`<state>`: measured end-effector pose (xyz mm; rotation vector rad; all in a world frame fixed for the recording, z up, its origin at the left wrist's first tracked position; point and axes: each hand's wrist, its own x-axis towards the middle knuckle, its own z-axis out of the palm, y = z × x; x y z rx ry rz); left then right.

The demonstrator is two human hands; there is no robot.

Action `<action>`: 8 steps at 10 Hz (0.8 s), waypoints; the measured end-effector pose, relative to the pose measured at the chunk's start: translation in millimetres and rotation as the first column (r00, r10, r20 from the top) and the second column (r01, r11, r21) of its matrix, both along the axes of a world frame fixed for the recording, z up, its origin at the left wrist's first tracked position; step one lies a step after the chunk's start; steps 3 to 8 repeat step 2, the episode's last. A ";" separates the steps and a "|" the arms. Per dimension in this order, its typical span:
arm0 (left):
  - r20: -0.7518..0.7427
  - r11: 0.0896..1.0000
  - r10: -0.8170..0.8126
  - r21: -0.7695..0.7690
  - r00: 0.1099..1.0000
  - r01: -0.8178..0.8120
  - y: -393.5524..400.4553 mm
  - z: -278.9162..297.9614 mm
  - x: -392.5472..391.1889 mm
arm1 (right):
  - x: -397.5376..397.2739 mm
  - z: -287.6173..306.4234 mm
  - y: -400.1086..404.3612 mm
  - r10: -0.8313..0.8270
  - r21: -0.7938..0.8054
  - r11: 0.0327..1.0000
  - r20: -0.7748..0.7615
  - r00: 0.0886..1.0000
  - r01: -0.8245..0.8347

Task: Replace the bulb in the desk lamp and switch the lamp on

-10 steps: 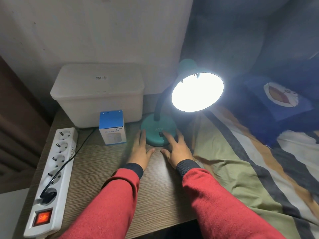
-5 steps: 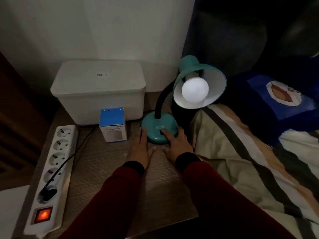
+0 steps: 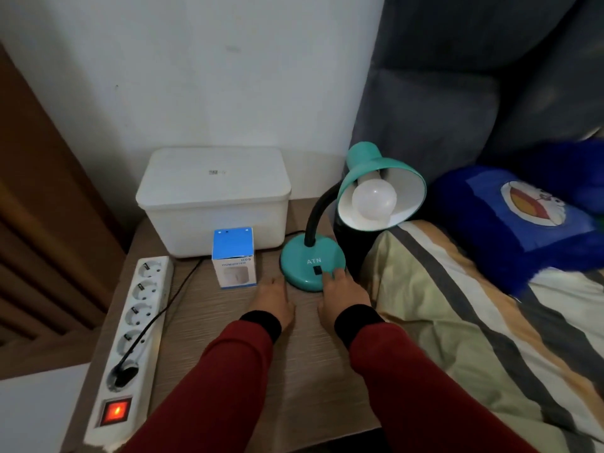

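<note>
A teal desk lamp stands on the wooden bedside table (image 3: 304, 380), its round base (image 3: 302, 266) marked ATN with a black switch (image 3: 317, 270) on top. A black gooseneck rises to the teal shade (image 3: 380, 178), which faces me. The white round bulb (image 3: 374, 200) inside is dark. My right hand (image 3: 341, 291) rests flat with its fingertips on the base's front edge, just right of the switch. Flat on the table lies my left hand (image 3: 273, 302), fingertips beside the base's left edge. Neither hand holds anything.
A small blue-and-white box (image 3: 233, 258) stands left of the lamp base. Behind it is a white lidded bin (image 3: 214, 199). A white power strip (image 3: 130, 348) with a lit red switch and one black plug lies at the left. A bed with a striped blanket (image 3: 474, 338) is at the right.
The lamp was lit a second ago and is now dark. My right fingers have slid back from the switch to the base's edge. My left hand has drawn slightly away from the base.
</note>
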<state>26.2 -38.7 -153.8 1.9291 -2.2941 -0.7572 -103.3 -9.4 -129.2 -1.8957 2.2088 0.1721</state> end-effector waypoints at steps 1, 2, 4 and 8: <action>0.121 0.998 -0.015 0.070 0.993 0.006 -2.7 15.8 3.8 | 9.3 8.0 2.5 0.066 0.070 0.996 -0.072 0.995 -0.061; 0.194 0.997 -0.048 0.069 0.980 0.035 7.9 24.3 10.6 | 17.7 14.3 9.5 0.078 0.151 0.985 0.024 0.997 -0.081; 0.194 0.997 -0.048 0.069 0.980 0.035 7.9 24.3 10.6 | 17.7 14.3 9.5 0.078 0.151 0.985 0.024 0.997 -0.081; 0.194 0.997 -0.048 0.069 0.980 0.035 7.9 24.3 10.6 | 17.7 14.3 9.5 0.078 0.151 0.985 0.024 0.997 -0.081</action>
